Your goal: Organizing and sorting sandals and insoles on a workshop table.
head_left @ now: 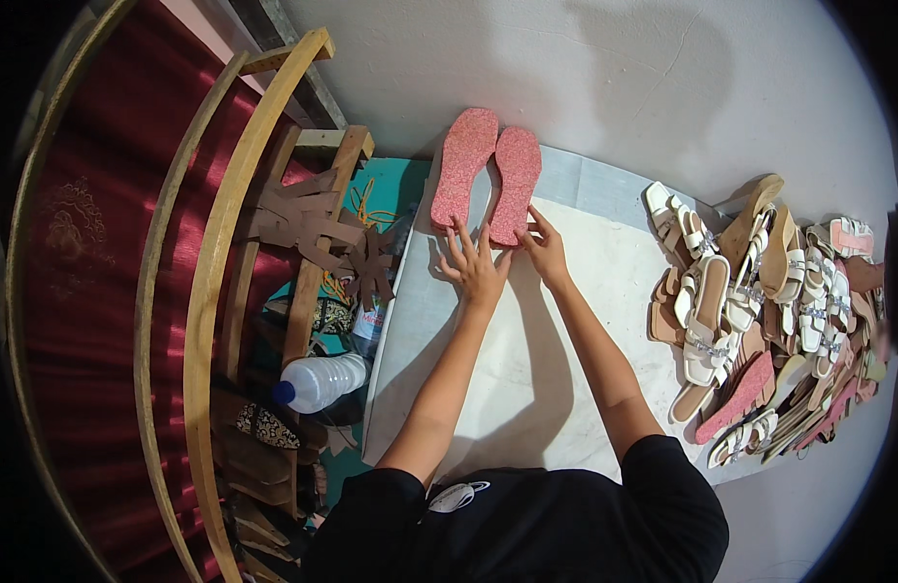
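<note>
Two small stacks of pink speckled shoe soles lie side by side at the far edge of the white table, a left stack (462,163) and a right stack (517,175). My left hand (478,272) has its fingers spread, their tips at the heel ends of both stacks. Around the heel corner of the right stack, my right hand (546,251) curls its fingers along the side, with the thumb at the end. How many soles each stack holds I cannot tell.
White strappy sandals (706,360) pile up along the table's right side, with a loose pink sole (735,396) among them. At left stand a wooden rack (216,243) with brown straps (298,219) and a large plastic bottle (322,382). A wall (624,87) rises behind the table (526,389).
</note>
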Available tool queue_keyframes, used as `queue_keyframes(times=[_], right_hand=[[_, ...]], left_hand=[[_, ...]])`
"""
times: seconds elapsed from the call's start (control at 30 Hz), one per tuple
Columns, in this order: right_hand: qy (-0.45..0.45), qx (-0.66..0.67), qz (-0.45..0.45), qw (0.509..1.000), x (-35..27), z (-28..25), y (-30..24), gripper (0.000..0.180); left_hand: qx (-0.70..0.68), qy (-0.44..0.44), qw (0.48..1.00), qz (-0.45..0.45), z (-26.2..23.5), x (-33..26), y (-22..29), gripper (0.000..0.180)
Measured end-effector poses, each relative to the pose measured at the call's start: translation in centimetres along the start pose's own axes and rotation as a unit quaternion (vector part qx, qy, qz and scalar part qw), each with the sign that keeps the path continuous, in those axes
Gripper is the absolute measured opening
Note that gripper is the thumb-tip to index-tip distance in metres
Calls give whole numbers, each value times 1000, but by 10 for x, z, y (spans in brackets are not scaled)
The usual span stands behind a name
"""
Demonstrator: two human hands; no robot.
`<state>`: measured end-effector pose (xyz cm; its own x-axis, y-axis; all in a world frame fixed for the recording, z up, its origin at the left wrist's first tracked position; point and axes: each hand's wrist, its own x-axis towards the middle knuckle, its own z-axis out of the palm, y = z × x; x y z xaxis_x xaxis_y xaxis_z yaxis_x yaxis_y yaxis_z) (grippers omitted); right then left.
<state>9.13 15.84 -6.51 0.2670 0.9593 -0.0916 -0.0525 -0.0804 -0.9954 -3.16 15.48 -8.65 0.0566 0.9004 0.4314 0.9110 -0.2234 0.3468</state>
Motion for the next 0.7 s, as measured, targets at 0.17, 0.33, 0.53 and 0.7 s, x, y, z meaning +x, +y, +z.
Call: queue_keyframes(times=[0.17, 0.33, 0.53, 0.7], right_hand=[[5, 1, 8, 1000, 1, -1, 0, 54], [23, -18, -5, 1000, 2, 2, 5, 51], [39, -83, -38, 995, -2, 4, 1, 44], [62, -178, -92, 978, -4, 5, -2, 37]], left_hand=[[11, -20, 1000, -6, -3, 0, 2, 57], [20, -9, 1000, 4, -3, -1, 2, 55], [18, -5, 1000, -1, -2, -1, 1, 52], [5, 25, 1000, 4, 0, -2, 1, 47]])
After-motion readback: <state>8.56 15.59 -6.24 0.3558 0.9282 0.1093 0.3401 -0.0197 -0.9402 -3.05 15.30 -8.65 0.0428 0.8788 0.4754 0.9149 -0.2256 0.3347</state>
